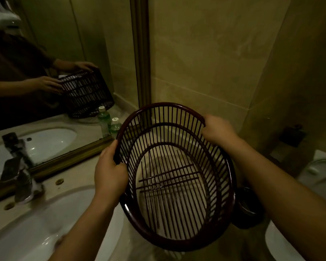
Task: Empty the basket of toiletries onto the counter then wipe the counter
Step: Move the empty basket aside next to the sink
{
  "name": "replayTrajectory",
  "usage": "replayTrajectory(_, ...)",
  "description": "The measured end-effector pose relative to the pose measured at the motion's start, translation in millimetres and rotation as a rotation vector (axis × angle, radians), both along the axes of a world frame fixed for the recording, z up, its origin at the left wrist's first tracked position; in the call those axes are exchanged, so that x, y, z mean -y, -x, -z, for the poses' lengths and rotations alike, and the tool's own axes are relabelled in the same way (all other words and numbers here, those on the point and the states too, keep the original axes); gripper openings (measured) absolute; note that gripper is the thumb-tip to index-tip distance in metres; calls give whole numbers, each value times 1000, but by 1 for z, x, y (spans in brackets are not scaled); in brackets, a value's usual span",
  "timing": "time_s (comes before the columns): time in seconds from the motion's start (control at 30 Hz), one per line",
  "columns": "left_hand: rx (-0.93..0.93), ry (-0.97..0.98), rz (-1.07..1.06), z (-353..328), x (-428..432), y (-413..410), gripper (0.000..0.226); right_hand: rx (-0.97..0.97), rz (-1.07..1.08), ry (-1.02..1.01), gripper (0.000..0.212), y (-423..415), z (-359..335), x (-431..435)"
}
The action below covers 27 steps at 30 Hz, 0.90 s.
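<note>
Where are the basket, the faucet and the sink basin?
basket (169, 243), head view, near rim.
faucet (24, 183), head view, its body.
sink basin (32, 234), head view, inner wall.

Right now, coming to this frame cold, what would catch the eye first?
A dark slatted basket fills the centre, tilted toward the camera, with the left hand and right hand gripping opposite sides of its rim. To the left, a mirror repeats basket and hands above a white sink.

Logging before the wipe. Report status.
Left grip and right grip hold basket rim. Basket tilted, inside looks empty. Sink close left.
</note>
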<state>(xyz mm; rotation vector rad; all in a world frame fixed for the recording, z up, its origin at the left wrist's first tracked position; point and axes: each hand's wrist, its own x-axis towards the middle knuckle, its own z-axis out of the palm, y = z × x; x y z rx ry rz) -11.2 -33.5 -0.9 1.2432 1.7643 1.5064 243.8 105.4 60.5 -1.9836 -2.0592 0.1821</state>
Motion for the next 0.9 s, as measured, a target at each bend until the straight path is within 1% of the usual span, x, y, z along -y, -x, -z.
replayTrajectory(0.13, -8, 27, -54, 8, -21, -9, 67, 187, -44, 0, 4, 15, 6, -42)
replayTrajectory(0.23, -38, 57, -94, 9, -40, -17, 67, 257, -115, 14, 12, 25, 10, -75)
replayTrajectory(0.33, -32, 94, -122, 9, -57, -27, 65, 308, -178, 24, 7, 30, 13, -107)
replayTrajectory(0.4, 9, 116, -129, 11, -66, -33, 63, 343, -203, 32, 9, 31, 17, -124)
replayTrajectory(0.5, 19, 133, -132, 12, -77, -39, 59, 353, -243, 47, 14, 30, 26, -143)
replayTrajectory(0.7, -73, 185, -189, 14, -85, -45, 61, 333, -324, 54, 18, 25, 45, -164)
replayTrajectory(0.83, -193, 237, -209, 14, -83, -45, 60, 308, -336, 37, 18, 23, 53, -167)
replayTrajectory(0.9, -260, 282, -168, 13, -83, -45, 62, 302, -333, 16, 28, 23, 55, -167)
